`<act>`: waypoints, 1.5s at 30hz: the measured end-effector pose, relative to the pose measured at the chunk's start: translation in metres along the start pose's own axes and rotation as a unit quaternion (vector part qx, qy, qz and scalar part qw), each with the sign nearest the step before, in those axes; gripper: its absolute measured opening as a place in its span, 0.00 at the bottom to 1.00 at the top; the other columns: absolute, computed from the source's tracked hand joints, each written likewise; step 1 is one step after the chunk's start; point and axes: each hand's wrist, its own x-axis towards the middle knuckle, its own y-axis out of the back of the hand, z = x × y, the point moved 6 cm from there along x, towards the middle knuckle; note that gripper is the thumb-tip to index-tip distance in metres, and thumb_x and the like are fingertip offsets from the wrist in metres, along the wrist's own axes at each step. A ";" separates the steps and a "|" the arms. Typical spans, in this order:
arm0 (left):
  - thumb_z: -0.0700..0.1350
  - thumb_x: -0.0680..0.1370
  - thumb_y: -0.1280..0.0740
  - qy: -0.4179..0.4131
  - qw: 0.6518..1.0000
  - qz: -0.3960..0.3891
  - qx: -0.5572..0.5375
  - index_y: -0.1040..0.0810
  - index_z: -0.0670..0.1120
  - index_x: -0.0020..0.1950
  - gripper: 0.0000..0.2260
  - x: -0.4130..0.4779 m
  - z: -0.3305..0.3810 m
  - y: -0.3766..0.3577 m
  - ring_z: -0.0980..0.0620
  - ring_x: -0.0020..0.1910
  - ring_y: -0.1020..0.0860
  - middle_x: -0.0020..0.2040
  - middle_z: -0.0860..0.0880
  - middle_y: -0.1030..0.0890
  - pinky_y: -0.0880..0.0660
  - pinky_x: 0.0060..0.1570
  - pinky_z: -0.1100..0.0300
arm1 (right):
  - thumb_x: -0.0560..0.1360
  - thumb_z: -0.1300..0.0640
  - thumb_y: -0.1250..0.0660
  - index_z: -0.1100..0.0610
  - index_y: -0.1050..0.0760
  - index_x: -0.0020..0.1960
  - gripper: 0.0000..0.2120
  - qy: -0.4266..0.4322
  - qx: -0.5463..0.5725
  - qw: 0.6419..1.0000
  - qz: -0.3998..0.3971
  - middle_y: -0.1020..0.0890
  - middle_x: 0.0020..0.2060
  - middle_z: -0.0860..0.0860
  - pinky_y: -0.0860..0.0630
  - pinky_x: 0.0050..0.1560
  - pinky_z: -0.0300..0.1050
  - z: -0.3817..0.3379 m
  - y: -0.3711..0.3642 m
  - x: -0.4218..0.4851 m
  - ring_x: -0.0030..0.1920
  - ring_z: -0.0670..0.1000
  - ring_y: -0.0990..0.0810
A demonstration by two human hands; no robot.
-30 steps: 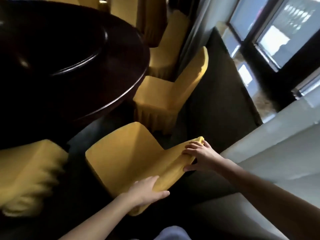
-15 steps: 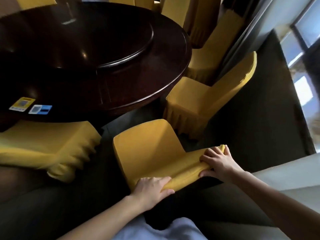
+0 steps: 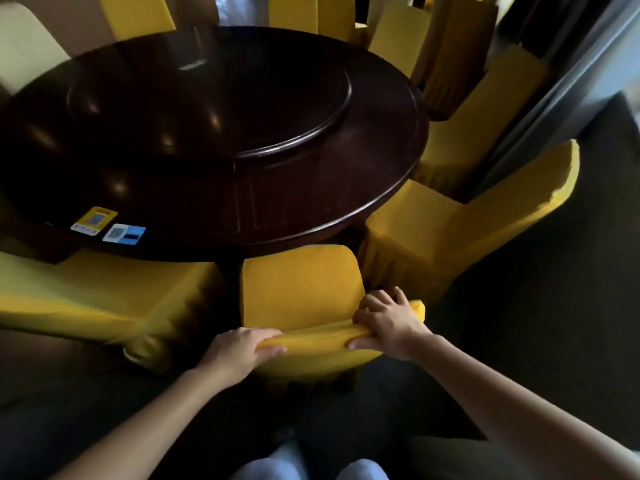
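1 round table (image 3: pixel 391 188), 2 cards (image 3: pixel 125 233), 2 hands (image 3: pixel 389 325), at least 7 yellow-covered chairs (image 3: pixel 301 289).

Single head-worn wide-angle view, looking forward and steeply down from close above the yellow chair back (image 3: pixel 311 342), with the round dark table (image 3: pixel 374 188) filling the upper field.

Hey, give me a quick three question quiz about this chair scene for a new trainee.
1. True or false: the left hand and the right hand both grip the yellow chair by the top of its back.
2. What lies on the round table? A: two cards. B: a plate. C: a cup.
3. Fill in: the held chair's seat faces the ____.
Key: 1 true; 2 A; 3 table.
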 end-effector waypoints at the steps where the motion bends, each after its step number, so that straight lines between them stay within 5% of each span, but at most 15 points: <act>1: 0.81 0.56 0.68 0.007 1.000 -0.001 0.005 0.31 0.59 0.68 0.52 -0.001 -0.012 0.004 0.53 0.60 0.24 0.64 0.56 0.23 0.27 0.52 0.58 | 0.63 0.21 0.61 0.48 0.27 0.64 0.47 0.023 -0.003 1.000 0.003 0.28 0.62 0.50 0.47 0.70 0.68 -0.009 -0.002 0.008 0.68 0.54 0.36; 8: 0.83 0.52 0.66 0.060 0.998 0.004 0.027 0.27 0.56 0.66 0.56 -0.011 -0.078 0.026 0.50 0.61 0.25 0.63 0.52 0.23 0.29 0.50 0.57 | 0.67 0.23 0.53 0.51 0.24 0.56 0.38 0.073 0.040 0.996 0.020 0.22 0.49 0.50 0.29 0.58 0.52 -0.070 -0.012 0.039 0.53 0.53 0.24; 14: 0.83 0.56 0.62 0.029 0.998 0.056 0.001 0.21 0.52 0.57 0.51 -0.013 -0.080 0.028 0.50 0.51 0.21 0.53 0.51 0.18 0.28 0.42 0.58 | 0.71 0.35 0.36 0.42 0.33 0.69 0.28 0.036 0.063 0.996 -0.053 0.24 0.62 0.45 0.29 0.61 0.49 -0.039 -0.017 0.020 0.62 0.50 0.27; 23: 0.80 0.64 0.58 0.001 0.997 0.075 0.001 0.19 0.49 0.51 0.44 -0.016 -0.082 0.024 0.52 0.45 0.21 0.47 0.51 0.19 0.24 0.40 0.56 | 0.76 0.41 0.38 0.40 0.34 0.68 0.21 0.034 0.017 0.997 -0.061 0.22 0.60 0.44 0.26 0.52 0.46 -0.029 -0.023 0.027 0.59 0.52 0.23; 32: 0.78 0.66 0.59 0.014 0.992 0.128 0.006 0.21 0.53 0.47 0.39 -0.002 -0.064 0.021 0.54 0.38 0.22 0.40 0.56 0.21 0.31 0.30 0.62 | 0.75 0.46 0.33 0.41 0.31 0.68 0.22 -0.018 0.022 0.999 -0.042 0.26 0.65 0.41 0.27 0.59 0.45 0.004 0.006 0.052 0.66 0.47 0.29; 35: 0.79 0.64 0.59 0.032 0.989 0.145 -0.023 0.20 0.53 0.48 0.40 0.013 -0.059 0.020 0.54 0.40 0.21 0.41 0.55 0.19 0.36 0.29 0.65 | 0.74 0.48 0.32 0.41 0.29 0.67 0.22 -0.050 0.020 0.998 -0.023 0.24 0.63 0.41 0.29 0.58 0.45 0.019 0.016 0.065 0.65 0.48 0.28; 40: 0.81 0.59 0.61 0.037 0.989 0.118 -0.082 0.21 0.52 0.58 0.49 0.038 -0.053 0.022 0.52 0.51 0.21 0.54 0.54 0.19 0.30 0.40 0.62 | 0.74 0.49 0.31 0.42 0.29 0.66 0.21 -0.086 0.014 0.996 -0.015 0.24 0.63 0.42 0.30 0.61 0.48 0.037 0.024 0.082 0.65 0.49 0.29; 45: 0.81 0.60 0.59 0.055 0.990 0.098 -0.088 0.22 0.52 0.61 0.48 0.057 -0.058 0.033 0.52 0.51 0.21 0.55 0.52 0.18 0.29 0.40 0.62 | 0.73 0.45 0.31 0.41 0.32 0.68 0.25 -0.096 0.027 0.993 -0.067 0.26 0.65 0.43 0.35 0.66 0.53 0.046 0.028 0.103 0.68 0.50 0.33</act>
